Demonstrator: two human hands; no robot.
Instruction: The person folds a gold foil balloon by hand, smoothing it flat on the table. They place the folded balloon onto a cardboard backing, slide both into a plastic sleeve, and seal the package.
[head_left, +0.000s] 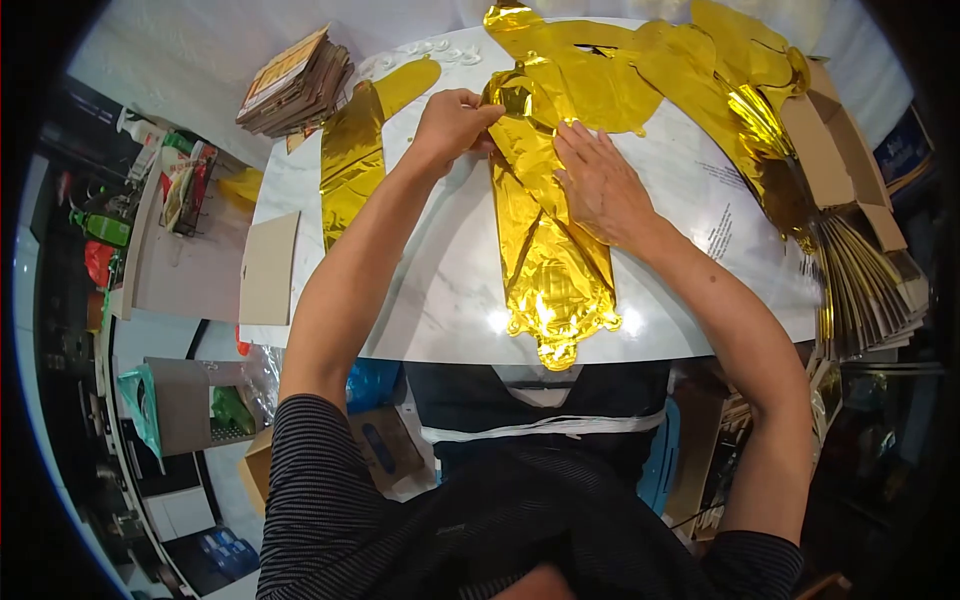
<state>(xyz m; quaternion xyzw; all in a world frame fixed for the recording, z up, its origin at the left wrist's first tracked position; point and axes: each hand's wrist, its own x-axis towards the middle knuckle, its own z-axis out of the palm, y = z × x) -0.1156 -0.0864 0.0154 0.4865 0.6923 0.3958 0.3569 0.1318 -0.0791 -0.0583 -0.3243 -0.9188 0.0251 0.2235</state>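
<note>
A gold foil balloon (550, 265), flat and partly folded lengthwise, lies on the white marble-patterned table (440, 280), its lower tip just over the front edge. My left hand (455, 125) pinches the foil's left edge near the upper end. Flat on the balloon's right side rests my right hand (605, 185), fingers stretched out and pressing the foil. Behind them more flat gold foil balloons (600, 85) are spread and overlap. Another gold foil piece (352, 150) lies left of my left forearm.
A stack of printed cards (295, 85) sits at the back left, near small white rings (440, 48). A cardboard piece (270, 270) lies at the left edge. On the right are an open cardboard box (835, 140) and a fanned stack of flat sleeves (865, 285).
</note>
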